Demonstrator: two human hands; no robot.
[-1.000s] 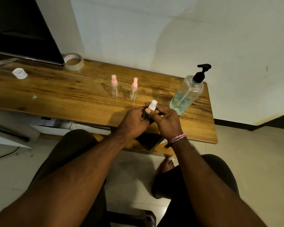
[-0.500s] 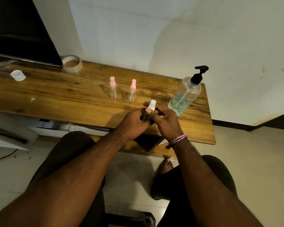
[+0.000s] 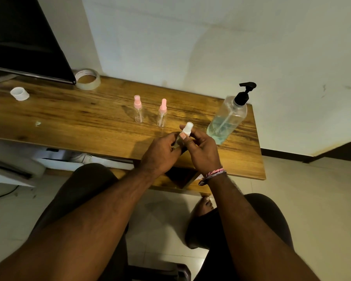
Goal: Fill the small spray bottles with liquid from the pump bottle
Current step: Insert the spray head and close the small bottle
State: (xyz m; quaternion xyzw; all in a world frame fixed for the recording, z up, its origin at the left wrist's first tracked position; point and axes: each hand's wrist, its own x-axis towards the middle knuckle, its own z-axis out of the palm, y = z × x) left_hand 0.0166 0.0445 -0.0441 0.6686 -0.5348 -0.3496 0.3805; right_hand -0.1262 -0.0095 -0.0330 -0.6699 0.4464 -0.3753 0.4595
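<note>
**Cap Work Continues on Third Spray Bottle**

Head view: little moved over the last second beyond a slight shift of the camera; both hands held in the same spot above the near edge of the surface (image 3: 69, 122), clasped round the same white-capped spray bottle (image 3: 185, 131). Left hand (image 3: 160, 153) wrapped about the bottle's clear body, fingers curled close; right hand (image 3: 203, 153) pinching at the white cap, thumb and forefinger tight on its neck. No visible gap yet between cap and body, so likely mid-twist, with the bottle neither opened nor filled. Two pink-capped spray bottles (image 3: 138, 109) (image 3: 162, 113) upright side by side farther back on the surface, apart from the hands, both seemingly empty and capped. Pump bottle (image 3: 228, 118) upright to the right, near the right hand but untouched, partly full of pale bluish liquid. Tape roll (image 3: 88, 79) and small white ring (image 3: 19, 93) at the far left, beside a dark screen (image 3: 24, 37). Filling judged not yet begun; three bottles still to go.
</note>
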